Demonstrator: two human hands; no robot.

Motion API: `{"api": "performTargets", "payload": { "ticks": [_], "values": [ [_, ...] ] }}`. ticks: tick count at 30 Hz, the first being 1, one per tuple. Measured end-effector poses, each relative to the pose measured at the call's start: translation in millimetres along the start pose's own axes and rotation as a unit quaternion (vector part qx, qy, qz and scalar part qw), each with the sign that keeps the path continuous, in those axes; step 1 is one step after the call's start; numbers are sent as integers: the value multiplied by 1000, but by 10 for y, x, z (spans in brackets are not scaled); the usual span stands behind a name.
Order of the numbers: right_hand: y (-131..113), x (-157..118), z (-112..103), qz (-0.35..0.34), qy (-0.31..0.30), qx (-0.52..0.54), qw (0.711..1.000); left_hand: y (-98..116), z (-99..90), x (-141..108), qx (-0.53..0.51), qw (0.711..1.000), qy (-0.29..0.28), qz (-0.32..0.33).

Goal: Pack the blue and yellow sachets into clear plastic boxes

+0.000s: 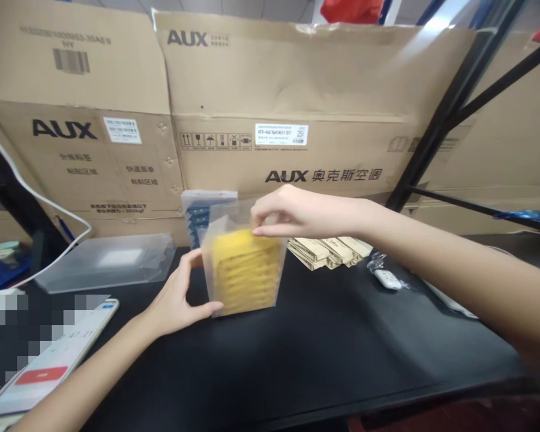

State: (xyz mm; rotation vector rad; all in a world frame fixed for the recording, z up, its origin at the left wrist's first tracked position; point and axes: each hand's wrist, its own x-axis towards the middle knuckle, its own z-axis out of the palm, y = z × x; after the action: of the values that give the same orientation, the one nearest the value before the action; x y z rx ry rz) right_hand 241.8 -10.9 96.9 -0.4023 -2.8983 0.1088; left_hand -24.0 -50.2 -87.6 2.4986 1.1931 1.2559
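Observation:
A clear frosted plastic box (276,288) with a yellow stack (245,273) inside stands upright on the black table. My left hand (175,300) grips the box's left side, thumb near its lower front corner and fingers behind the left edge. At the top right of the box is my right hand (281,213), its fingers curled and pressed together at the yellow stack's upper edge; what they pinch is too blurred to tell. Just behind the box stands another box (198,210) with dark blue contents.
An empty clear plastic box (153,258) lies at the back left, near a white cable (40,195). A phone (58,354) is at the left. Beige packets (333,251) and a white item (388,279) lie right. Cardboard (324,72) rises behind.

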Motion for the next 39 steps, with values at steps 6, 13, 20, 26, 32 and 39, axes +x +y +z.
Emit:
{"api": "performTargets", "payload": {
  "ticks": [6, 13, 20, 26, 32, 39],
  "values": [
    [-40, -360, -23, 28, 27, 94, 995, 667, -284, 592, 65, 992, -66, 88],
    [-55, -644, 159, 65, 157, 118, 978, 1005, -454, 891, 108, 983, -128, 71],
    [16, -577, 367, 110, 272, 133, 947, 1202, -525, 981, 98, 977, -167, 84],
    [53, -469, 557, 92, 360, 4, 929, 1039, -473, 930, 91, 986, -114, 86],
    [27, -381, 687, -8, 324, -15, 946, 924, -424, 945, 116, 990, -55, 63],
    [12, -415, 701, -8, 328, 51, 943, 988, -357, 882, 117, 990, 11, 75]
  ]
}}
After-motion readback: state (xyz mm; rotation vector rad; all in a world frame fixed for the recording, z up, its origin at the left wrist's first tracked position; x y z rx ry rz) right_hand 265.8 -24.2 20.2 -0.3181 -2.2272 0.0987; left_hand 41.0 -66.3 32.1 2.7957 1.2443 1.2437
